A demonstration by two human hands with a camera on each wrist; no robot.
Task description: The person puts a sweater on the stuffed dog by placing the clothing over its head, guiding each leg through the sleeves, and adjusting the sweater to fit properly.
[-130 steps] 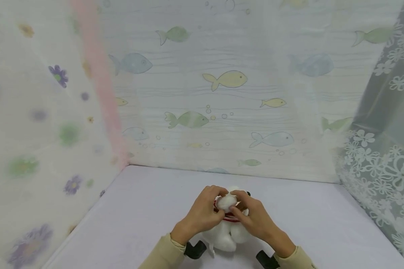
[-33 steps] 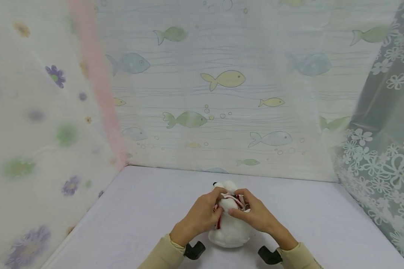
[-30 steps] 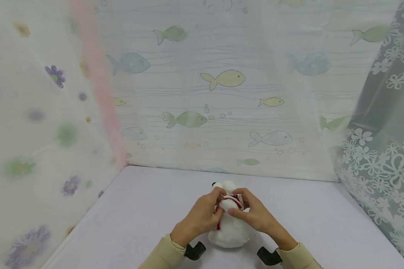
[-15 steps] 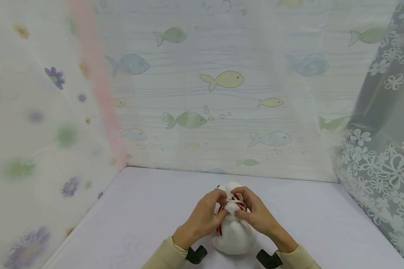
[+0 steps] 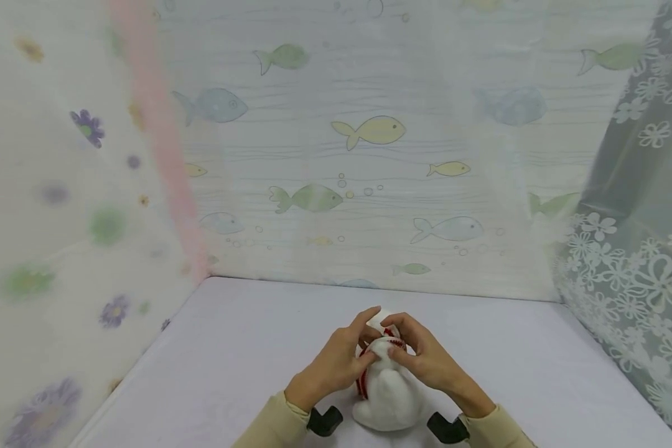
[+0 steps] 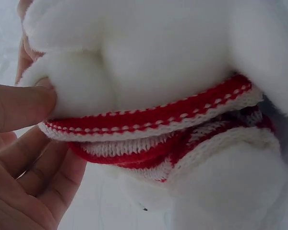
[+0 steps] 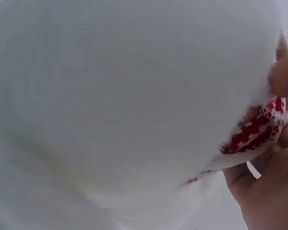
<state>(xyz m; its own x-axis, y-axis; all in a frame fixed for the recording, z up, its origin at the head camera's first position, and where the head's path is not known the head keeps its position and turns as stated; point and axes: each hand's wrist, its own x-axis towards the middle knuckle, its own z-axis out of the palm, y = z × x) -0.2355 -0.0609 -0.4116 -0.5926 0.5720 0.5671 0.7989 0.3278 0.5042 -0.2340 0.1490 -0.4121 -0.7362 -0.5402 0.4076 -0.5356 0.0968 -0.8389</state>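
Note:
A white plush toy [image 5: 394,401] wears a red-and-white knitted garment [image 6: 149,115], and both hands hold it near the front of the table. My left hand [image 5: 336,361] pinches the toy's upper part. In the left wrist view its thumb [image 6: 26,105] presses into the white fur while the other fingers lie behind the knit. My right hand [image 5: 431,358] grips the opposite side, with the thumb [image 7: 285,79] on the fur and fingers beneath the knitted edge. The plush head [image 5: 382,318] shows between the hands; its face is hidden from the head view.
A white-covered table [image 5: 269,323] carries the toy. Behind it hangs a curtain with fish prints [image 5: 369,205]; a flowered curtain [image 5: 112,261] borders the left and a lace-patterned one [image 5: 633,274] the right. Black wrist devices [image 5: 325,421] sit at the cuffs.
Since the oldest frame the toy has been turned between the hands, taking its black nose out of sight. Lately its round lower body has shifted nearer and slightly right. Both hands keep hold.

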